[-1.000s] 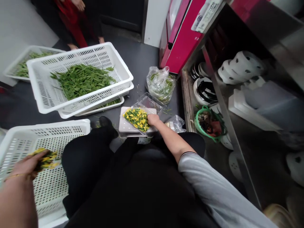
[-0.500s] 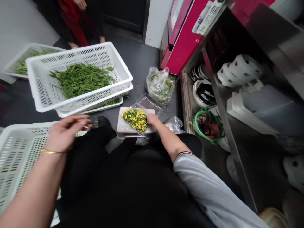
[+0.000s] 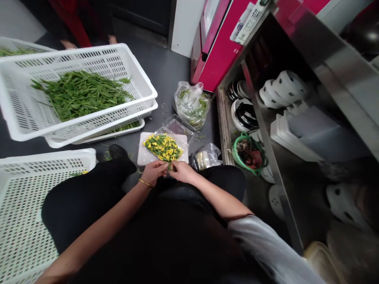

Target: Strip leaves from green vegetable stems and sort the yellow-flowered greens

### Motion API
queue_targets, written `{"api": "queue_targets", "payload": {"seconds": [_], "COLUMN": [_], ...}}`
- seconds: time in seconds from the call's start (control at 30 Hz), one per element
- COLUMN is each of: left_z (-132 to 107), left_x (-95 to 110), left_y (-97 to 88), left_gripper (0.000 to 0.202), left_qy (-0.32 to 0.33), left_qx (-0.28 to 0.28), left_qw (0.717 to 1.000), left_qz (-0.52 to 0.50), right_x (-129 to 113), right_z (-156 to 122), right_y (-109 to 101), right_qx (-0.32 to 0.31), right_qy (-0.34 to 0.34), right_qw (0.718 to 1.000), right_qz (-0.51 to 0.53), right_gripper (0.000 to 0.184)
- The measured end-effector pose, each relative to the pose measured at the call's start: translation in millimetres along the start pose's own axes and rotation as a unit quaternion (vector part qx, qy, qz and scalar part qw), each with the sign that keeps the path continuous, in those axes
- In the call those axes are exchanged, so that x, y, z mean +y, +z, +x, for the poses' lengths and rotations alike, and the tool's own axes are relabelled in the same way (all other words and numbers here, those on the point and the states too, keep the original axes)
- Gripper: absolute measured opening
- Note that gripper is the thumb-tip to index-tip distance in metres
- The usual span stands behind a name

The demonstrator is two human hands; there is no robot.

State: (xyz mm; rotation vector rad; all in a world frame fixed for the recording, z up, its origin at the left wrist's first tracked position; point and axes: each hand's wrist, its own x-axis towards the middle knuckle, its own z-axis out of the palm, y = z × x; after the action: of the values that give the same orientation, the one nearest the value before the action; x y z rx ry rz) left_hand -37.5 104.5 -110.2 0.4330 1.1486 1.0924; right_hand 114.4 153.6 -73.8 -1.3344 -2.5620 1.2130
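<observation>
My left hand (image 3: 154, 172) and my right hand (image 3: 181, 171) meet at the near edge of a pale stool-like stand (image 3: 143, 157). Fingers of both are pinched around a small green sprig (image 3: 169, 167), mostly hidden by the fingertips. Just beyond them, yellow-tipped green flower buds (image 3: 162, 146) lie heaped in a clear plastic container on the stand. Its transparent lid (image 3: 180, 128) is folded back on the far side. To the left, a white perforated crate (image 3: 92, 154) shows a few yellow and green bits by my knee.
Stacked white crates (image 3: 142, 88) with leafy green stems (image 3: 85, 94) stand ahead left. A plastic bag of greens (image 3: 192, 106) sits on the floor, a smaller clear bag (image 3: 207, 156) nearer. A green basket (image 3: 248, 154) and metal shelving (image 3: 275, 165) line the right. Another person's feet show behind the crates.
My left hand has come from above the left crate to meet my right. My right hand has left the container's right side for its near edge; both now pinch a sprig. The view shifted slightly.
</observation>
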Motion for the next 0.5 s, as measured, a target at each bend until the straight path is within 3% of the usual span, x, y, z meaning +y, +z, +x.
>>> {"api": "queue_targets", "payload": {"seconds": [0.07, 0.13, 0.27, 0.37, 0.5], "left_z": [0.6, -0.5, -4.9, -7.6, -16.1], "left_x": [-0.2, 1.6, 1.0, -4.3, -5.4], "left_y": [-3.5, -6.5, -8.0, -5.4, 1.8], "left_gripper": [0.032, 0.029, 0.020, 0.017, 0.042], "left_qy": [-0.002, -0.001, 0.040, 0.080, 0.135], "left_qx": [-0.011, -0.049, -0.166, -0.182, -0.207], "left_qw": [1.000, 0.998, 0.973, 0.958, 0.935], "left_qz": [0.005, 0.047, 0.158, 0.207, 0.255], "right_x": [2.0, 5.2, 4.6, 3.5, 9.0], "right_z": [-2.7, -2.5, -3.0, -8.9, -17.2], "right_y": [4.9, 0.6, -10.2, -8.3, -0.1], "right_qx": [-0.025, -0.023, 0.001, -0.011, -0.025], "right_qy": [0.027, 0.041, -0.003, -0.041, -0.005], "right_qw": [0.995, 0.991, 1.000, 0.999, 0.987], "right_qz": [0.097, 0.129, -0.003, -0.019, 0.157], "right_gripper": [0.023, 0.031, 0.030, 0.026, 0.025]}}
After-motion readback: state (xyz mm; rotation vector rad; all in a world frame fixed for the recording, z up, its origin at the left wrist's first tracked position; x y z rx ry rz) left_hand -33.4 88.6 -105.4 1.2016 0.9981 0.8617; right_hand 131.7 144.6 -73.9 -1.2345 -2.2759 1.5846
